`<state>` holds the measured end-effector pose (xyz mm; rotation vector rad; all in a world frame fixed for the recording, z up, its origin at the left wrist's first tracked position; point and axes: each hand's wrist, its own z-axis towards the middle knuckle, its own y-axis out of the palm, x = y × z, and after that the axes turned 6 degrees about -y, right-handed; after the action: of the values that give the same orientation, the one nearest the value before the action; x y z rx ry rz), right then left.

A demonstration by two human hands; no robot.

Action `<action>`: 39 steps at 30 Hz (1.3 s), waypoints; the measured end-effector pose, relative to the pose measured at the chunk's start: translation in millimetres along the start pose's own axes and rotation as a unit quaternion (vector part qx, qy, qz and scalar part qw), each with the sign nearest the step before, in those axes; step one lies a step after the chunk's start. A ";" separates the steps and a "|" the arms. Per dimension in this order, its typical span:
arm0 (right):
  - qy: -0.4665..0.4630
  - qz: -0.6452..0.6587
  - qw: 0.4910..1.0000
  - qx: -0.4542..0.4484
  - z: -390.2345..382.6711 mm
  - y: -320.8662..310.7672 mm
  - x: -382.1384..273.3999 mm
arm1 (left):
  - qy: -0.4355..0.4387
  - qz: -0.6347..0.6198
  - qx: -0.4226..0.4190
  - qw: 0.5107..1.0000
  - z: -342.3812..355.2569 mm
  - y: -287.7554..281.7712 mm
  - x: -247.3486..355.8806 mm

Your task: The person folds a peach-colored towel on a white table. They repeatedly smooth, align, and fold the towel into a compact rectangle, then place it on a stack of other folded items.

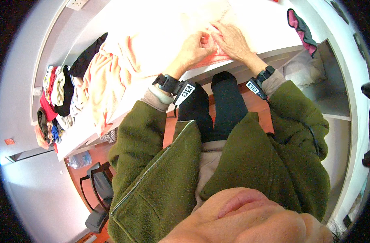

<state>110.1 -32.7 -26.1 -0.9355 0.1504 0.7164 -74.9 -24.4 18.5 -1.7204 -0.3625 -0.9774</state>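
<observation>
A pale pink cloth point(211, 60) lies on the white table at its near edge, its far part washed out by glare. My left hand point(194, 49) is closed, its thumb and curled fingers pinching a bit of this cloth. From the other side my right hand point(233, 41) bears on the same cloth, thumb and fingers gathered on a fold close to the left fingertips. The fold between the two hands is partly hidden by the fingers. Each wrist wears a black strap with a small marked device.
Crumpled peach fabric point(106, 75) spreads over the table's left part, beside a black garment point(87, 56) and a heap of mixed clothes point(57, 93). A pink and dark grey cloth point(302, 32) lies at the right. A black chair point(100, 194) stands lower left; an open compartment point(332, 81) holds a whitish bag.
</observation>
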 end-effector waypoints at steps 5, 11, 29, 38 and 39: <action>-0.032 -0.058 0.997 0.028 -7.9 7.7 -0.3 | -0.034 -0.149 0.020 0.988 -7.9 5.2 -10.6; -0.035 -0.051 0.998 -0.009 -5.4 7.0 6.0 | -0.044 -0.199 0.021 0.979 -14.5 6.4 -22.2; -0.071 -0.236 0.954 -0.171 -12.3 -4.3 -33.5 | -0.009 -0.280 0.130 0.951 -27.7 15.7 -26.4; -0.121 -0.322 0.921 -0.180 -9.8 -41.2 65.6 | 0.142 0.133 0.257 0.947 -33.7 4.8 -27.9; -0.147 -0.326 0.919 -0.165 -10.7 -51.3 82.3 | 0.164 0.148 0.267 0.938 -34.5 5.6 -28.9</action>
<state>206.7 -19.9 -31.6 -1.1006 -0.5482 0.2484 -103.8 -51.2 -3.9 -1.0575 -0.1243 -0.8295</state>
